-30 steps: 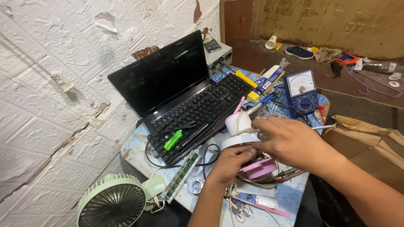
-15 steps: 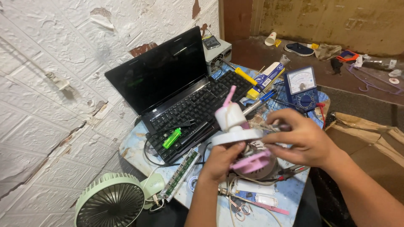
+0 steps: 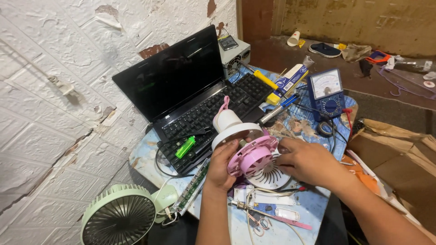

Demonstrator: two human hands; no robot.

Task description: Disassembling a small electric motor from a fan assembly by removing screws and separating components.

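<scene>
i see a white embossed wall [image 3: 54,113] with peeling patches along the table's [image 3: 145,159] left edge. beyond the far corner, a dim brown floor [image 3: 281,54] meets a stained yellowish wall [image 3: 363,20].

Pale green round desk fan [image 3: 119,217] at seven o'clock runs off the bottom edge; right hand [image 3: 309,161] hides the white slotted grille [image 3: 271,174].

Pink fan housing [image 3: 252,156]: smooth plastic, showing a soft sheen. White base [image 3: 229,127] above it: matt plastic. Laptop [image 3: 195,97] behind the housing: glossy black screen, matt keys. Wall [image 3: 54,90] left of the laptop: rough, peeling white plaster. Cardboard [image 3: 395,149] right of the housing: matt brown.
</scene>
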